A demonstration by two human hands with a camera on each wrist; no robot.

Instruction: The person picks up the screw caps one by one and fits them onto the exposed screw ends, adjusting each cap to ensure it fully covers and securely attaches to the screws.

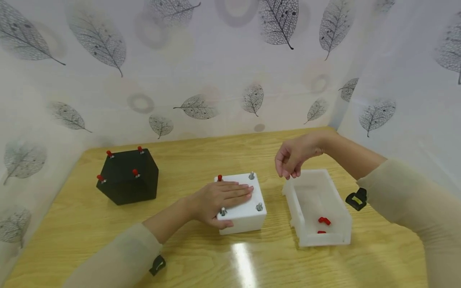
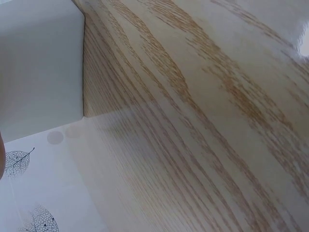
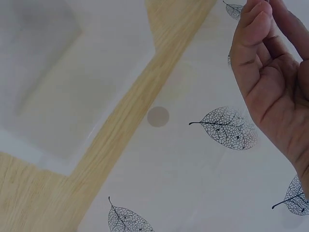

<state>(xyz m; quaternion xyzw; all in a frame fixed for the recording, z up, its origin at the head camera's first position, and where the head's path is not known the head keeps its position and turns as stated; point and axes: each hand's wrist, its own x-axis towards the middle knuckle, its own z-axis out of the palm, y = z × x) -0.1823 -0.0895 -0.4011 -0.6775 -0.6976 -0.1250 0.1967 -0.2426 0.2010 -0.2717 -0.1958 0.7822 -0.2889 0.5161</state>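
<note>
My left hand [image 1: 217, 200] rests on a white box [image 1: 241, 222], its straight fingers flat across the top and its thumb at the front side. Metal threaded posts [image 1: 259, 207] rise from the box's corners; a red cap [image 1: 219, 178] covers the back-left one. Above the back-left edge of a translucent white bin [image 1: 324, 239] hovers my right hand [image 1: 297, 156], fingers hanging loosely bent. Nothing shows between them in the head or right wrist view. Small red caps [image 1: 325, 221] lie at the bin's front end. In the left wrist view, only the box's side [image 2: 43, 72] shows, close up.
A black box [image 1: 133, 180] with several red-capped posts stands at the left of the wood-grain table [image 1: 187, 160]. Leaf-patterned curtain [image 1: 216, 80] hangs behind the table and along both sides. Black clips [image 1: 356, 200] hang by both sleeves.
</note>
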